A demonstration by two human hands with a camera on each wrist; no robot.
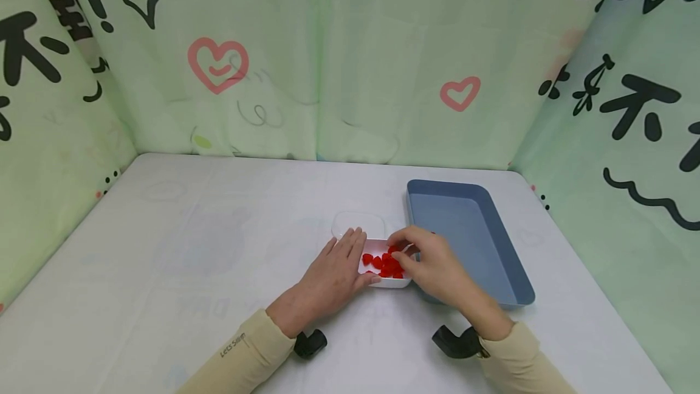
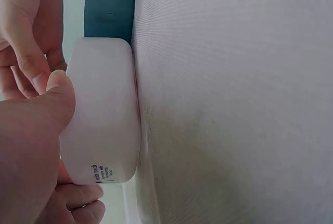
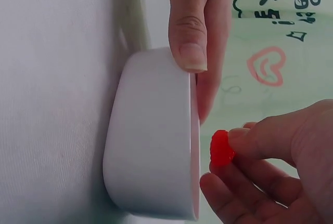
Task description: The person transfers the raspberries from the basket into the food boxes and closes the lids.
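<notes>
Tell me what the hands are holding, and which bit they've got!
The right hand pinches a red piece by its edge, between thumb and finger. The left hand just touches the white box, its thumb at the near rim.

Curtained booth: printed green drapes (image 1: 355, 65), white table (image 1: 246, 217).

The person's left sleeve (image 1: 237, 354) bears small dark lettering that seems to read "LETS SLIM", its last letters blurred. On the wall of the white box (image 2: 101, 109), the word "pack" can be read in dark print, while the word before it is unclear and the finer lines beside it are too small. The curtain (image 1: 377, 47) carries large black characters, one resembling "不" on both left and right, and an exclamation mark far left.
</notes>
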